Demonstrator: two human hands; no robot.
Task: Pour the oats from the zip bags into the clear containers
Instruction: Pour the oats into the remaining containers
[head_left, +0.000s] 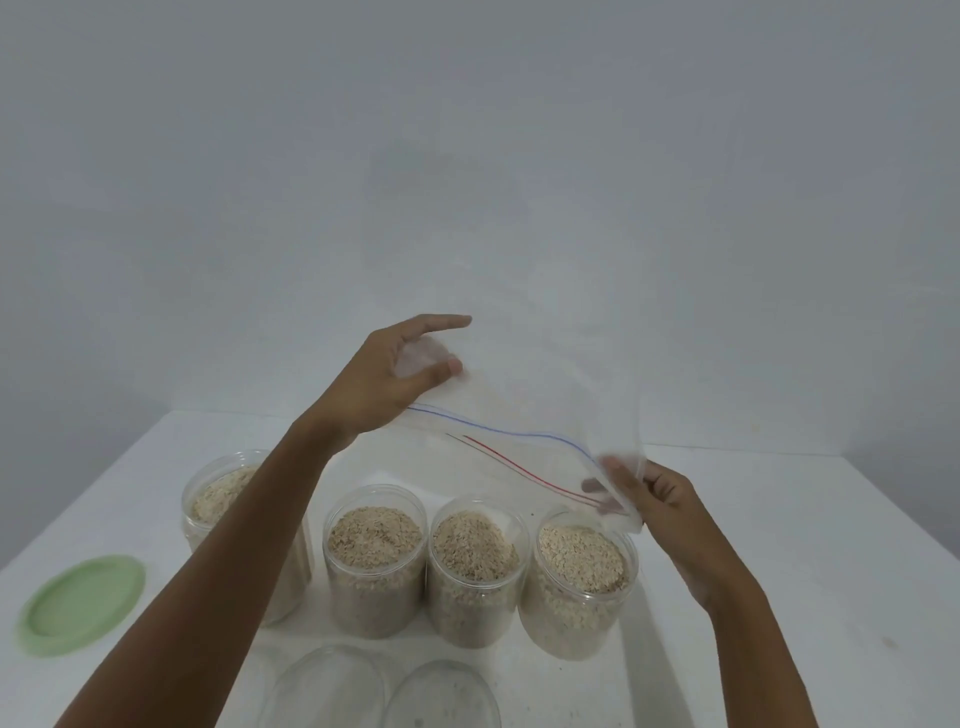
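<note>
While both hands pinch its corners, zip bag hangs above jars.

Two bare forearms, left grip & right grip, no sleeves.

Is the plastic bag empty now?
Looks empty: the zip bag is see-through between left hand and right hand, with no oats visible inside.

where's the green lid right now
The green lid lies flat on the white table at far left, left of the leftmost oat container, touching nothing.
</note>
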